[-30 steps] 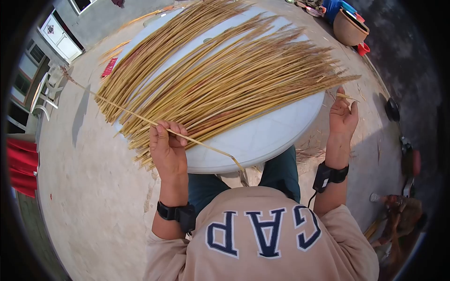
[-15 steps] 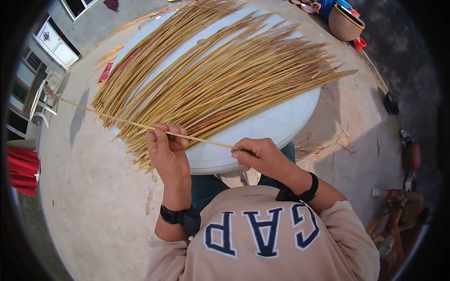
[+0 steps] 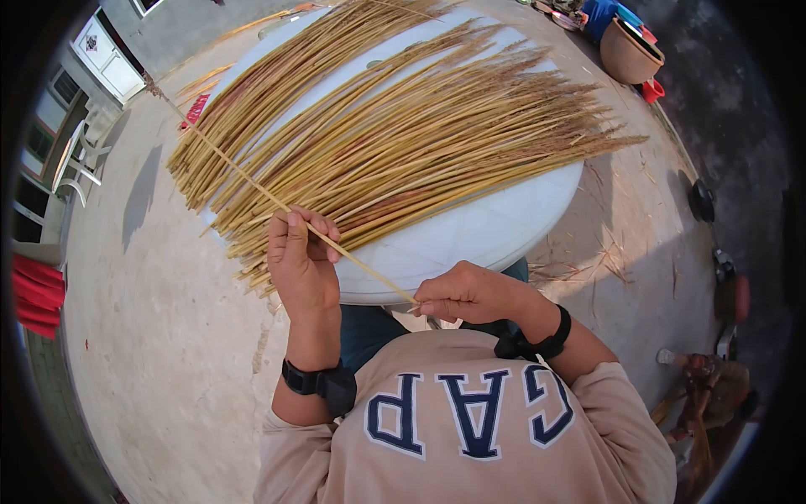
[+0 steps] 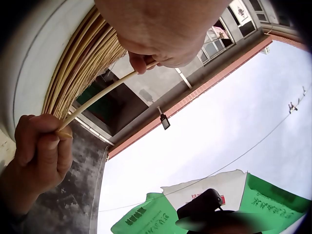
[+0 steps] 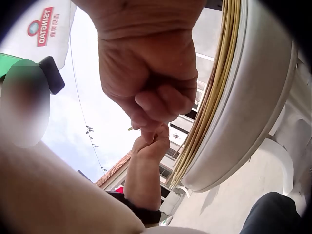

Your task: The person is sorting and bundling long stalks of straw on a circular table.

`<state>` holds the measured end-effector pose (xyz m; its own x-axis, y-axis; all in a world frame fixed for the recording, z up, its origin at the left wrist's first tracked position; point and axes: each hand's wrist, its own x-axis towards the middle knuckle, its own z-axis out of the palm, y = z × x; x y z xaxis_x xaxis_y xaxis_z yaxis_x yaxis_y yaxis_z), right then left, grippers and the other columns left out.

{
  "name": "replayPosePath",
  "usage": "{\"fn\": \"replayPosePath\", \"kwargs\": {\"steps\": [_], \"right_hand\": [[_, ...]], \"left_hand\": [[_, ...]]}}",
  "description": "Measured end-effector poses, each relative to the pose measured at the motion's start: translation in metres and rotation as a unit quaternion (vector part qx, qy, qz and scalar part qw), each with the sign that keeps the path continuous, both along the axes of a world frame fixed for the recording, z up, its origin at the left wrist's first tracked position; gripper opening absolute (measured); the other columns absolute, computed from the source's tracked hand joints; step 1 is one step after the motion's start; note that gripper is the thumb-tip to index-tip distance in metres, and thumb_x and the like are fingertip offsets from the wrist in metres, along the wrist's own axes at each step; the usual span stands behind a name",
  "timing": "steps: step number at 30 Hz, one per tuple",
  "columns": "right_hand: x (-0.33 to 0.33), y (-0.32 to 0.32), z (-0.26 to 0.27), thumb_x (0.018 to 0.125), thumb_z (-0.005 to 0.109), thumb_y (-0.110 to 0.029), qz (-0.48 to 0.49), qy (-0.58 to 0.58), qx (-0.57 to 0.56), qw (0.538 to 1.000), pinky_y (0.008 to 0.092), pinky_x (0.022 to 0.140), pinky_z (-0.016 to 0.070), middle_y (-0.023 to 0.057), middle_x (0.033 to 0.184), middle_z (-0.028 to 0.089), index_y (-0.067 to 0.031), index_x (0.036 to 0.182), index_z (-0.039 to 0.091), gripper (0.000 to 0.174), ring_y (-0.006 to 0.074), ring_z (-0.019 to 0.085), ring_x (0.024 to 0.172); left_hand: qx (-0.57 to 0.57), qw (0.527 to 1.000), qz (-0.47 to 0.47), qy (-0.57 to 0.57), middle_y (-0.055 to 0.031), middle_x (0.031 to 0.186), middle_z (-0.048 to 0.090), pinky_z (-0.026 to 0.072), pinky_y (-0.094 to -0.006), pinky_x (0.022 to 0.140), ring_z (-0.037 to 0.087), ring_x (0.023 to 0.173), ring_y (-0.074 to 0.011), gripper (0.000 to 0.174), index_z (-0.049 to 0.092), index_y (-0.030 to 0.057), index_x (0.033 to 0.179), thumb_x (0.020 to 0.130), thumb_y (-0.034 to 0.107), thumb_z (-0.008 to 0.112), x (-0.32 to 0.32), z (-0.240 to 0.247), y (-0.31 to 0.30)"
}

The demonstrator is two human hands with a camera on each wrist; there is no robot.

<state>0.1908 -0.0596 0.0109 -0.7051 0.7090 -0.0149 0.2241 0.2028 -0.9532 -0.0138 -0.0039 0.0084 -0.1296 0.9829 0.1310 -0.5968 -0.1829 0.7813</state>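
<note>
A long, thin dried stalk (image 3: 370, 270) with a feathery seed head runs slantwise between both hands, its head end pointing to the far left. My left hand (image 3: 300, 259) pinches it partway along, between thumb and fingers. At its near end, my right hand (image 3: 473, 293) grips the stalk with curled fingers, close in front of the shirt. The left wrist view has the right hand (image 4: 45, 151) holding the stalk's end (image 4: 65, 133), where a short bit sticks out past the fingers. Beyond the hands, many similar stalks (image 3: 378, 168) lie side by side on a white table (image 3: 537, 210).
A brown pot (image 3: 625, 52) and a small red bucket (image 3: 651, 91) stand at the far right. Stalk scraps (image 3: 613, 260) litter the ground right of the table. A white chair (image 3: 77, 164) is at the left, near a red cloth (image 3: 38, 294).
My right hand has come in from the right, where it held a short piece, and taken hold of the stalk's bent near end. Since then, the stalk has tilted more steeply, its head end rising.
</note>
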Motion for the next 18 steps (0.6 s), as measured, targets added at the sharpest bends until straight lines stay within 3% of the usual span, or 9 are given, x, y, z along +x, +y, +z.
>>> {"fn": "replayPosePath", "kwargs": {"steps": [5, 7, 11, 12, 14, 15, 16, 18], "right_hand": [[0.0, 0.0, -0.004, 0.089, 0.047, -0.015, 0.01, 0.086, -0.041, 0.995, 0.0217, 0.044, 0.0378, 0.0011, 0.053, 0.048, 0.0005, 0.087, 0.058, 0.019, 0.0069, 0.047, 0.047], [0.001, -0.001, -0.005, 0.089, 0.047, -0.015, -0.072, 0.07, -0.078, 0.992, 0.0185, 0.044, 0.038, -0.0006, 0.055, 0.05, 0.0007, 0.087, 0.058, 0.02, 0.0045, 0.047, 0.048], [0.004, 0.0, -0.001, 0.089, 0.048, -0.015, -0.148, 0.078, -0.119, 0.979, 0.0166, 0.043, 0.0387, -0.0002, 0.057, 0.051, 0.0002, 0.086, 0.058, 0.018, 0.0042, 0.047, 0.048], [0.006, 0.0, -0.001, 0.088, 0.049, -0.014, -0.177, 0.14, -0.126, 0.966, 0.0168, 0.043, 0.0388, 0.0009, 0.057, 0.052, 0.0003, 0.085, 0.058, 0.018, 0.0048, 0.048, 0.049], [0.015, -0.001, -0.002, 0.088, 0.049, -0.014, -0.206, 0.201, -0.131, 0.949, 0.017, 0.043, 0.039, 0.0021, 0.058, 0.052, 0.0003, 0.084, 0.058, 0.017, 0.0054, 0.049, 0.049], [0.025, 0.0, -0.004, 0.088, 0.048, -0.013, -0.202, 0.212, -0.111, 0.95, 0.0169, 0.045, 0.0409, 0.0021, 0.059, 0.054, -0.0001, 0.084, 0.059, 0.017, 0.0058, 0.051, 0.051], [0.037, 0.001, -0.004, 0.089, 0.047, -0.013, -0.197, 0.222, -0.089, 0.951, 0.0168, 0.048, 0.0428, 0.002, 0.061, 0.055, -0.0004, 0.084, 0.059, 0.018, 0.0061, 0.052, 0.053], [0.053, 0.0, 0.003, 0.085, 0.053, -0.013, -0.161, 0.178, -0.106, 0.965, 0.0182, 0.054, 0.0459, 0.0044, 0.067, 0.059, -0.0009, 0.088, 0.062, 0.015, 0.0087, 0.056, 0.06]], "left_hand": [[0.012, 1.0, -0.018, -0.008, -0.0062, 0.07, 0.051, 0.0396, -0.0205, 0.045, 0.051, 0.063, -0.0156, 0.017, 0.047, 0.0046, 0.083, 0.091, 0.018, 0.042, -0.006, -0.003, 0.004], [0.016, 1.0, -0.008, 0.0, -0.0065, 0.071, 0.051, 0.0402, -0.0207, 0.046, 0.052, 0.063, -0.0159, 0.016, 0.048, 0.0043, 0.084, 0.091, 0.018, 0.042, -0.007, 0.003, 0.003], [0.04, 0.999, 0.013, 0.01, -0.0065, 0.072, 0.05, 0.0405, -0.0201, 0.048, 0.05, 0.065, -0.0155, 0.014, 0.049, 0.0041, 0.088, 0.091, 0.016, 0.043, -0.007, 0.016, -0.003], [0.041, 0.999, 0.013, 0.01, -0.0065, 0.072, 0.05, 0.0405, -0.0201, 0.048, 0.05, 0.065, -0.0155, 0.014, 0.049, 0.0041, 0.088, 0.091, 0.016, 0.043, -0.011, 0.014, -0.001], [0.049, 0.986, 0.028, -0.157, -0.006, 0.072, 0.049, 0.0397, -0.0197, 0.049, 0.048, 0.067, -0.0148, 0.011, 0.049, 0.0052, 0.087, 0.09, 0.015, 0.044, -0.034, 0.008, 0.009], [0.049, 0.981, 0.028, -0.184, -0.0056, 0.073, 0.048, 0.0386, -0.0195, 0.05, 0.045, 0.068, -0.0144, 0.01, 0.048, 0.006, 0.087, 0.089, 0.015, 0.046, -0.05, 0.006, 0.015], [0.051, 0.981, 0.028, -0.185, -0.0056, 0.073, 0.048, 0.0386, -0.0195, 0.05, 0.045, 0.068, -0.0144, 0.01, 0.048, 0.006, 0.087, 0.089, 0.015, 0.046, -0.062, 0.008, 0.016], [0.085, 0.991, 0.096, -0.048, -0.0054, 0.073, 0.047, 0.0374, -0.0193, 0.049, 0.046, 0.068, -0.0134, 0.011, 0.048, 0.0061, 0.086, 0.09, 0.017, 0.046, -0.076, 0.016, 0.012]]}}
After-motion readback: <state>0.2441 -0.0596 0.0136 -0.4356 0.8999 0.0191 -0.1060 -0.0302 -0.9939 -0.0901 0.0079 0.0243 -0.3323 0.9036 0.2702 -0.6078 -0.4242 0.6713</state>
